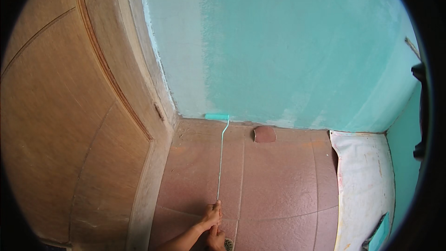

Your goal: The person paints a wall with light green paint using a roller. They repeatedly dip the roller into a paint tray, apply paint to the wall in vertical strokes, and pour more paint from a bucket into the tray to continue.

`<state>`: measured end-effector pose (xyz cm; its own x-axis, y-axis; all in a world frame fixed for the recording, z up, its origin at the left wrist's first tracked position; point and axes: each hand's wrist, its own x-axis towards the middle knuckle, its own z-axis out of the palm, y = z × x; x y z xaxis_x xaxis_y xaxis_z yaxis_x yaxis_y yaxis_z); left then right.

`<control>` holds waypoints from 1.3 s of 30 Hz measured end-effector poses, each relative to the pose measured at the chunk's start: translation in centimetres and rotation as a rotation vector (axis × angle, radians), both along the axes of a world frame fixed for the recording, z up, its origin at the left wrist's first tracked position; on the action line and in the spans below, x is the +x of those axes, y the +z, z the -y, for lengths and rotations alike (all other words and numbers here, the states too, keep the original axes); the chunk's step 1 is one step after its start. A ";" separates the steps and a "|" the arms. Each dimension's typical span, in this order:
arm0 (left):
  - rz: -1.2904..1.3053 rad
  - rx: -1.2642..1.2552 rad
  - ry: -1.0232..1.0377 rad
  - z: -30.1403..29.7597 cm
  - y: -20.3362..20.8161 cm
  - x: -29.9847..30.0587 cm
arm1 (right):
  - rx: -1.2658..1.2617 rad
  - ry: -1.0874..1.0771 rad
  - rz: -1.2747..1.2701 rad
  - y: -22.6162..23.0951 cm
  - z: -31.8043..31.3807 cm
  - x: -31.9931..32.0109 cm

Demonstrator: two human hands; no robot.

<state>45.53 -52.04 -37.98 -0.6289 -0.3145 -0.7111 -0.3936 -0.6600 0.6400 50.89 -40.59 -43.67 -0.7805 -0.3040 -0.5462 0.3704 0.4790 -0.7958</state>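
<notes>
Both hands sit at the bottom of the view, closed one behind the other around the near end of the pole [220, 167]. The left hand [211, 214] is the farther one up the pole, fingers wrapped tight; the right hand [216, 239] grips just behind it, nearest the body, also fully closed on the pole. Nothing else is in either hand.

From the hands the thin pole runs straight away over the reddish floor tiles [278, 181] to the roller [217, 117], which lies flat against the very foot of the teal wall [297, 51], right where wall meets floor. A small reddish tile piece [264, 134] rests just right of the roller, against the same wall base. Farther right of the roller a pale sheet [367, 176] covers the floor, but it stops well short of the roller, so the tiles under it are bare.

The risk lies there: with the roller this low, a slight downward push would probably smear teal onto the uncovered tiles. Left of the roller stands the wooden door frame [153, 102], fairly near; a sideways drift of the long pole could mark it. Gripping only the pole's far end gives little control, so a wobble seems likely. The paler strip of wall above the roller looks thinly covered, and uneven pressure may leave streaks.
</notes>
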 end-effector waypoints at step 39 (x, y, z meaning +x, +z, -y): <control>-0.678 -0.585 0.017 14.2 24.7 -11.9 | -0.746 0.066 -0.338 21.8 17.1 -16.2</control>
